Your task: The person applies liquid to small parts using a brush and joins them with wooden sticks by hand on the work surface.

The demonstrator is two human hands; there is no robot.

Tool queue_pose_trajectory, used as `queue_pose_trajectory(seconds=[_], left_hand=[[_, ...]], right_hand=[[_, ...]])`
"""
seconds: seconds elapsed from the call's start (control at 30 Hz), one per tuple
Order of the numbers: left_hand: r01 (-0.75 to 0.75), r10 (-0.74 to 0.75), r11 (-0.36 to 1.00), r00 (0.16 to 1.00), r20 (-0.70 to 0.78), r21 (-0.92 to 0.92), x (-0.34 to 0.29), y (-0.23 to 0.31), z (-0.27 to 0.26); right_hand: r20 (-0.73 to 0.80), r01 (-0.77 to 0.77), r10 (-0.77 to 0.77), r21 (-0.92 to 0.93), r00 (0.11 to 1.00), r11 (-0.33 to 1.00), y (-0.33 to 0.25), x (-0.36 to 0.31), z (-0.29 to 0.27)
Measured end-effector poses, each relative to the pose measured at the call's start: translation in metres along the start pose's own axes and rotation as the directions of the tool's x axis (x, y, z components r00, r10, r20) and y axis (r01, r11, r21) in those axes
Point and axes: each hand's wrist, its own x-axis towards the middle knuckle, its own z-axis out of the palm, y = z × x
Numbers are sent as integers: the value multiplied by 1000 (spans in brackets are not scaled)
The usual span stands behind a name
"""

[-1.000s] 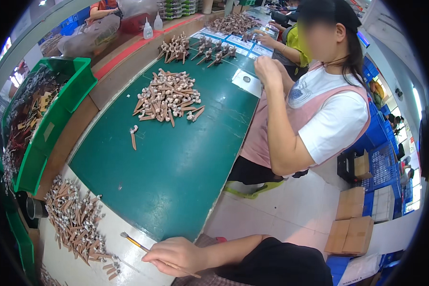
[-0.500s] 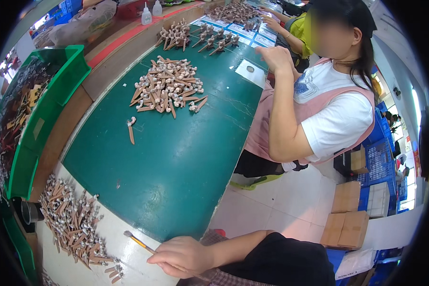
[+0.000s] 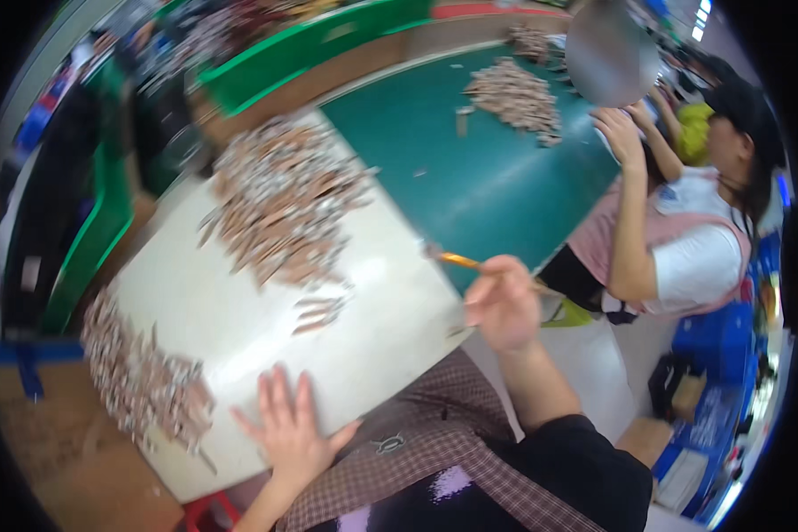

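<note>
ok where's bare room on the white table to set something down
Bare white table lies right of the loose pieces, toward the brush in the right hand, and between the large pile and smaller pile. Both piles are crowded.

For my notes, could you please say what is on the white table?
On the table: a large pile, a smaller pile and loose brown pieces, with the left hand over its edge. Anything beneath the piles is hidden.

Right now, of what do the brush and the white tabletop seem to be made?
Brush: perhaps wood, its rear end plain tan; the yellow part could be paint or metal, too blurred to tell. White tabletop: perhaps laminate, smooth and glossy, showing glare.
</note>
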Motion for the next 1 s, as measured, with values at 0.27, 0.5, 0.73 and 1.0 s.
queue_pose_trajectory(seconds=[0.27, 0.5, 0.73, 1.0], left_hand=[[124, -131, 985, 990, -55, -118, -10, -8, 0], [-72, -82, 924, 921, -380, -375, -29, -20, 16], [-171, -27, 897, 899, -438, -407, -36, -20, 15], [-186, 9, 849, 941, -339, -495, -31, -28, 6]], right_hand=[[147, -248, 206, 381, 967, 891, 50, 0, 71], [156, -247, 255, -74, 954, 966, 76, -14, 87], [107, -267, 295, -221, 949, 938, 81, -17, 92], [173, -170, 208, -212, 963, 962, 79, -17, 92]])
